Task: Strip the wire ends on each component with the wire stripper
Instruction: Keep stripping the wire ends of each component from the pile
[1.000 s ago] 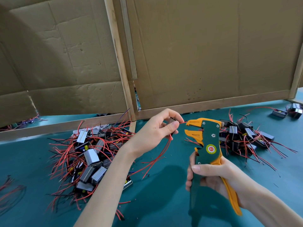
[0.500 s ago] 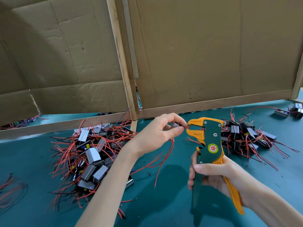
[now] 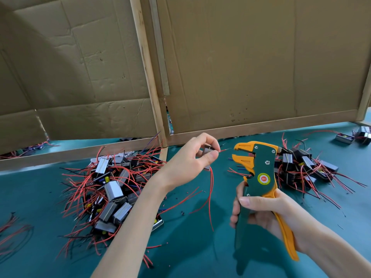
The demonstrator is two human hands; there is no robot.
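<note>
Two hands are sharing the work above the middle of the counter (image 3: pixel 200 253). Your left hand (image 3: pixel 190 159) is pinching a small component (image 3: pixel 206 151) between thumb and fingertips, and its short red wire end (image 3: pixel 223 150) is pointing right toward the wire stripper (image 3: pixel 260 177), with a gap showing between the tip and the jaws. A longer red lead (image 3: pixel 210 197) is hanging from the component down toward the counter. Your right hand (image 3: pixel 267 212) is wrapping around the handles of the green and orange wire stripper, holding it upright with its orange jaws standing apart and facing left. One heap of components (image 3: pixel 112 189) with red and black leads is lying toward the counter's left edge. A second heap (image 3: pixel 301 165) is lying behind the stripper toward the right edge. A few more loose components (image 3: pixel 353 136) are sitting near the far right corner. A cardboard partition (image 3: pixel 241 67) is standing along the far edge.
</note>
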